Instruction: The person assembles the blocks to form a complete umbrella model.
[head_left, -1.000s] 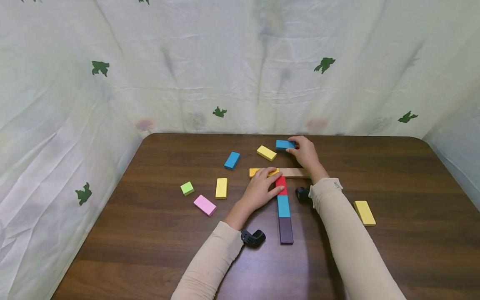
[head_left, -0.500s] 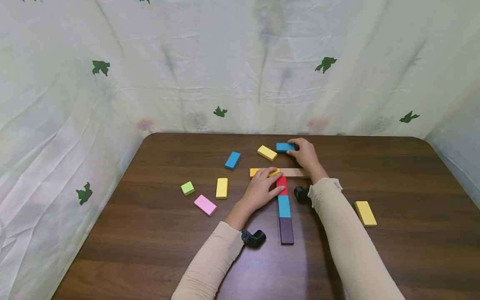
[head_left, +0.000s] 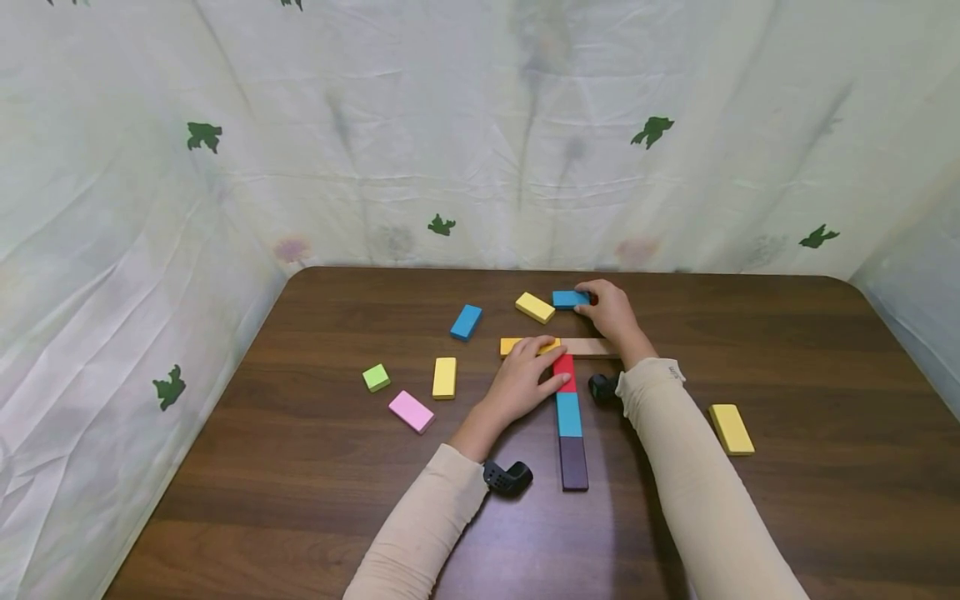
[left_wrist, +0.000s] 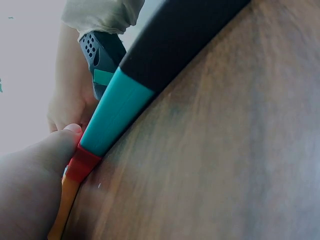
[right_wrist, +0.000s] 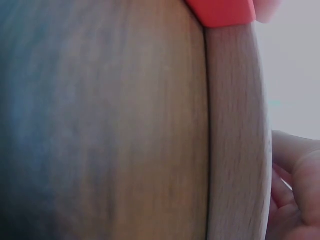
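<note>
Blue block (head_left: pixel 566 300): found near the far edge of the table (head_left: pixel 825 350), about midway along it, long side roughly parallel to that edge. Whether its underside is fully seated cannot be told.
Weight and stiffness: judged light and rigid, probably painted wood; breakage is considered unlikely.
Surface: judged smooth, so slight slipping could be expected under a loose pinch.
Hold point: best taken across the narrow width, by the two long sides near the right-hand end.
Right hand (head_left: pixel 611 315): the blue block's right end is pinched between thumb and fingers, which are parted only by about the block's width.
Left hand (head_left: pixel 517 379): fingers are loosely extended and rested on the orange block (head_left: pixel 509 346); the thumb is laid on the red block (head_left: pixel 567 363). No grasp is observed.
Block T: the orange block and tan block (head_left: pixel 588 347) are set end to end along the far edge's direction; the red block, turquoise block (head_left: pixel 569 414) and dark purple block (head_left: pixel 574 464) are lined up towards the near edge.
Yellow block (head_left: pixel 535 308): placed aslant just left of the blue block; contact cannot be confirmed.
</note>
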